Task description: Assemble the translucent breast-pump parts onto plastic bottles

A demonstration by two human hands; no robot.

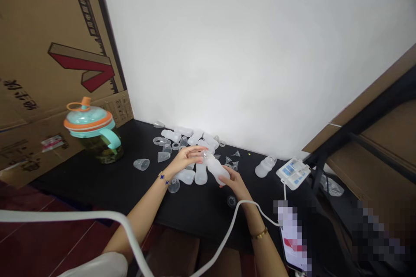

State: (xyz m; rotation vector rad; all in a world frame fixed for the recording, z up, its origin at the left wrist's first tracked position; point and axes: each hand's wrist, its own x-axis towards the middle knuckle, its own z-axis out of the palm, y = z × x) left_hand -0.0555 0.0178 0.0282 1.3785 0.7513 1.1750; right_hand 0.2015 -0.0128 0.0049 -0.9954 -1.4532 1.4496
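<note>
A frosted white baby bottle (217,170) is held tilted over the black table. My right hand (234,181) wraps round its lower end. At the upper end, the fingers of my left hand (186,158) close on a clear top piece (205,154), partly hidden by them. Right below lie more white bottle bodies, among them one bottle (201,175) between my hands. Clear domed caps, such as one cap (141,164), and rings are scattered round the left hand. Small clear funnel-shaped pieces (229,160) lie beyond the right hand.
A large jug (97,132) with a turquoise lid stands at left before a cardboard box (58,30). At right are a capped bottle (265,167), a white power strip (294,173) and a phone (294,242). A white cable (227,238) crosses in front of my arms.
</note>
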